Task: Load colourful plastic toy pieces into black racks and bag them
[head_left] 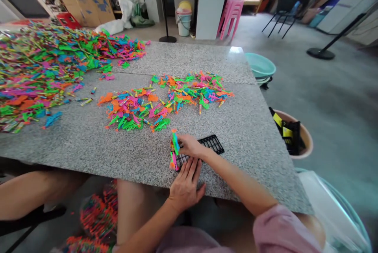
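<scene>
A black plastic rack with rows of slots lies on the granite table in front of me. My left hand rests on its near side with the fingers stretched out flat. Above the rack's left end, my right hand pinches a small green and blue plastic toy with an orange tip. Just below it, a pink toy piece with an orange end sits at the rack's left edge. The rack's middle is hidden under my hands.
Beyond my hands lie two loose heaps of colourful toys on the granite table. A much larger pile covers the table's left side. Off the right edge stand a peach basin with black and yellow packages and a teal basin.
</scene>
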The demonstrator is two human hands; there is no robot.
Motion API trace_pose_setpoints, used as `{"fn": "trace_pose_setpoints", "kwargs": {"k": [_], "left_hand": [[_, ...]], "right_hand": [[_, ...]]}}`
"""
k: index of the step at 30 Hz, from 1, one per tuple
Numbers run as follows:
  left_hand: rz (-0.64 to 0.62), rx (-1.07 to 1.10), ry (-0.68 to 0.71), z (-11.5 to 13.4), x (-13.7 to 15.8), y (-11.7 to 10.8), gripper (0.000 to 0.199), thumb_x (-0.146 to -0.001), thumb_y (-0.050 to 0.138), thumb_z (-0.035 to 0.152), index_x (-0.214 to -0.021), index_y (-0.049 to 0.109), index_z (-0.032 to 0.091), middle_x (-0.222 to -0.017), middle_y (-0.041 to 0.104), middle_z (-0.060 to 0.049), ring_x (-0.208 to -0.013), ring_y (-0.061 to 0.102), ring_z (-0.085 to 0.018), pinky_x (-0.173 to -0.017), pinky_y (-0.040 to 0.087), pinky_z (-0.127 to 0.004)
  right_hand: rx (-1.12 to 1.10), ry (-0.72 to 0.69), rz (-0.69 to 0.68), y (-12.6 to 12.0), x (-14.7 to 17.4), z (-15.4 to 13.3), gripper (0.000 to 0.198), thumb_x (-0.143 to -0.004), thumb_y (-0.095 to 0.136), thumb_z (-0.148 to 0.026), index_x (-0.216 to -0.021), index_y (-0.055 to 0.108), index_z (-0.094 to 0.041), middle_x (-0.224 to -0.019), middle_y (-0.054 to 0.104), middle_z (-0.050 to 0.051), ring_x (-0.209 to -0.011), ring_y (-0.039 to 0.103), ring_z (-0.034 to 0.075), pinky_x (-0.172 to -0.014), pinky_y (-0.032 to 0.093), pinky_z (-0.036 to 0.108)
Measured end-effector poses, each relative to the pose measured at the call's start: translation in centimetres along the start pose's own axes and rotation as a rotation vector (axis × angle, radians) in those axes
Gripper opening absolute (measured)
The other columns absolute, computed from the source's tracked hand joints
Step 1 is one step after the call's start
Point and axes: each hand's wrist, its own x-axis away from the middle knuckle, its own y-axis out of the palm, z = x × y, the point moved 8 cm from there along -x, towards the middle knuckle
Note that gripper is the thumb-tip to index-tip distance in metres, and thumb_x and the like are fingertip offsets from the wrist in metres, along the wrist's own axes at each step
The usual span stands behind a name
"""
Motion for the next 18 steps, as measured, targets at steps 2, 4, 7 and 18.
{"fn": "trace_pose_setpoints", "kwargs": {"k": [2, 4, 7, 18], "left_hand": [[0.013, 0.003, 0.002, 0.0, 0.0, -0.1, 0.068, -0.095, 0.044, 0.043, -0.150, 0.034, 0.004, -0.149, 0.046, -0.019, -0.141, 0.039, -0.032, -0.116, 0.033, -0.043], [0.018, 0.019, -0.002, 0.0, 0.0, -0.1, 0.069, -0.096, 0.043, 0.044, -0.151, 0.033, 0.005, -0.149, 0.046, -0.019, -0.141, 0.039, -0.032, -0.116, 0.033, -0.042], [0.011, 0.033, -0.008, 0.0, 0.0, -0.1, 0.070, -0.096, 0.041, 0.046, -0.152, 0.031, 0.005, -0.151, 0.044, -0.018, -0.141, 0.039, -0.032, -0.115, 0.033, -0.042], [-0.027, 0.111, -0.048, 0.5, 0.6, 1.1, 0.072, -0.097, 0.039, 0.051, -0.153, 0.029, 0.006, -0.155, 0.038, -0.018, -0.145, 0.032, -0.031, -0.118, 0.027, -0.041]], "right_hand": [[0.065, -0.047, -0.062, 0.1, -0.4, -0.6, 0.022, -0.071, 0.062, -0.008, -0.090, 0.063, -0.019, -0.071, 0.063, -0.006, -0.065, 0.058, 0.011, -0.064, 0.042, 0.018], [0.105, -0.054, -0.093, 0.3, -0.4, -0.7, 0.023, -0.072, 0.061, -0.009, -0.092, 0.064, -0.020, -0.069, 0.062, -0.006, -0.062, 0.057, 0.010, -0.062, 0.041, 0.018], [0.129, -0.034, -0.094, 0.6, -0.1, -0.5, 0.024, -0.073, 0.062, -0.011, -0.095, 0.064, -0.020, -0.072, 0.064, -0.005, -0.063, 0.058, 0.011, -0.064, 0.044, 0.019], [0.238, 0.016, -0.158, 0.3, 1.0, 0.1, 0.025, -0.072, 0.058, -0.009, -0.093, 0.066, -0.020, -0.077, 0.068, 0.000, -0.075, 0.065, 0.016, -0.076, 0.049, 0.026]]}}
